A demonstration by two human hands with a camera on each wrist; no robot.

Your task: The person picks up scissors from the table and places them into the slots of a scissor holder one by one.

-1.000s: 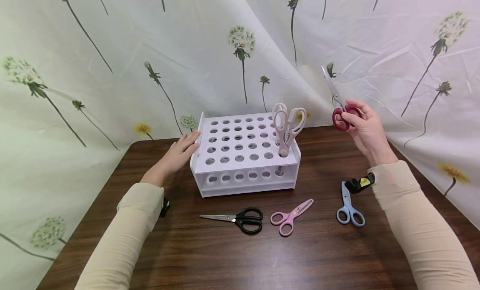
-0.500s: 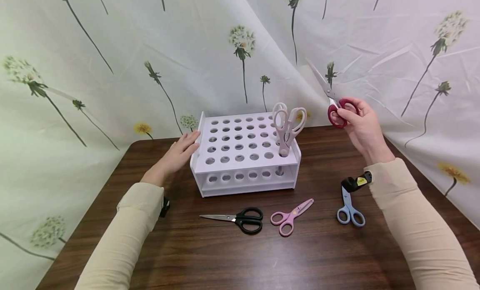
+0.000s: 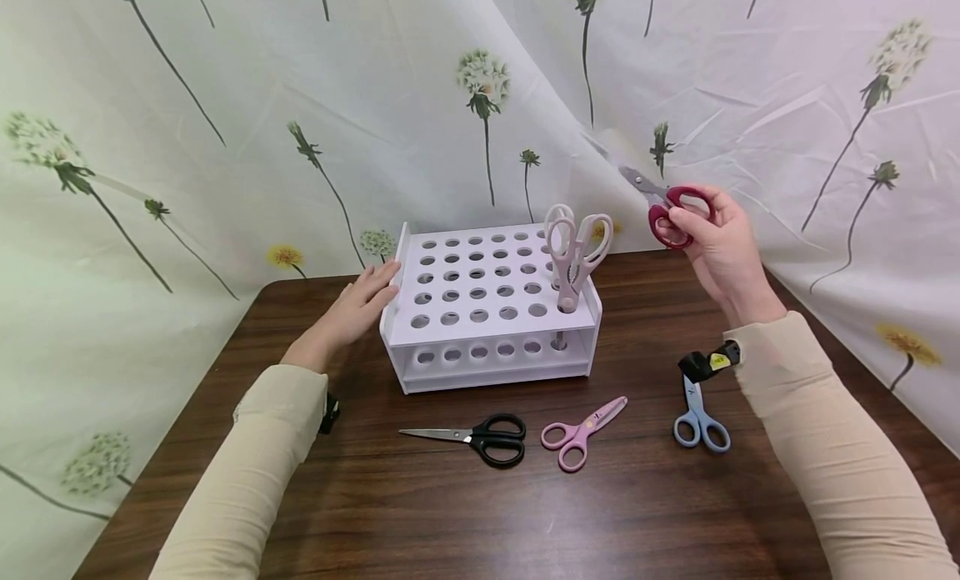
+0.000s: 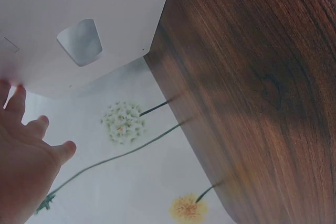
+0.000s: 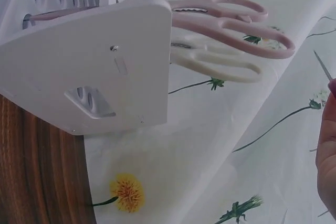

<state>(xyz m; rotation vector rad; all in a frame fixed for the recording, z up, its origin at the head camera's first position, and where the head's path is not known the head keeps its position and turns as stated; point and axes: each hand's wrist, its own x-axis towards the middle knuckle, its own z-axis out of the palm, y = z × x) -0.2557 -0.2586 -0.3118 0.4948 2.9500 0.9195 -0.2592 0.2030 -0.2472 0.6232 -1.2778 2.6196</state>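
Raised above the table's back right, my right hand [image 3: 720, 242] pinches red-handled scissors [image 3: 681, 216] by the handles. Their metal blades point up and to the left. In the right wrist view only part of that hand [image 5: 326, 156] and a sliver of blade show at the right edge. My left hand [image 3: 358, 301] rests with extended fingers against the left side of a white rack [image 3: 491, 334] full of round holes. The left wrist view has this hand [image 4: 29, 156] with fingertips at the side panel. Pale pink scissors [image 3: 573, 267] stand handles up in the rack's right column, another pale pair [image 5: 226, 66] behind them.
Before the rack lie black-handled scissors [image 3: 495, 440], pink scissors [image 3: 581, 434] and blue scissors [image 3: 699, 422], the last partly under the right wrist's camera. The brown wooden table [image 3: 450, 522] ends at a white flowered cloth [image 3: 337, 80] hanging behind.
My right hand has shifted slightly left and up, and the red-handled scissors have tipped over to the left, blades lower toward the rack. My left hand stays put.
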